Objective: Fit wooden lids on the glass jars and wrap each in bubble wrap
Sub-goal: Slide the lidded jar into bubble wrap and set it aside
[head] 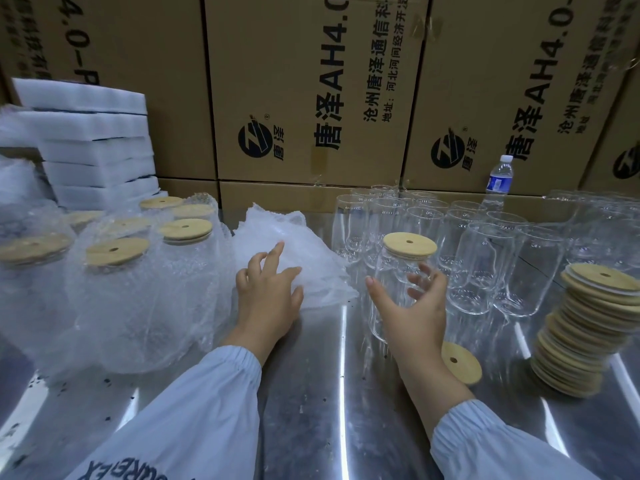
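Steel table (pixel 311 393): a person's right hand (pixel 412 313) curls its fingers round a glass jar (pixel 394 271) capped with a wooden lid (pixel 410 246), near centre. The left hand (pixel 268 299) lies with spread fingers on a loose bubble wrap sheet (pixel 311 261) just left of it. Uncapped jars (pixel 478 265) crowd the far right. A leaning stack of lids (pixel 585 327) and one loose lid (pixel 462 363) sit near right. Wrapped jars (pixel 138 289) fill the left, in front of foam sheets (pixel 93 147) and cartons (pixel 311 81).

Wrapped jars (pixel 138 271) crowd the desk's (pixel 311 393) left side, with foam sheets (pixel 93 150) stacked behind them at the back-left corner. Loose bubble wrap (pixel 311 265) lies mid-desk. Right of it stands a lidded jar (pixel 409 245), with open jars (pixel 485 244) behind it, a single lid (pixel 462 362) before it, and a lid stack (pixel 581 323) near the right edge.
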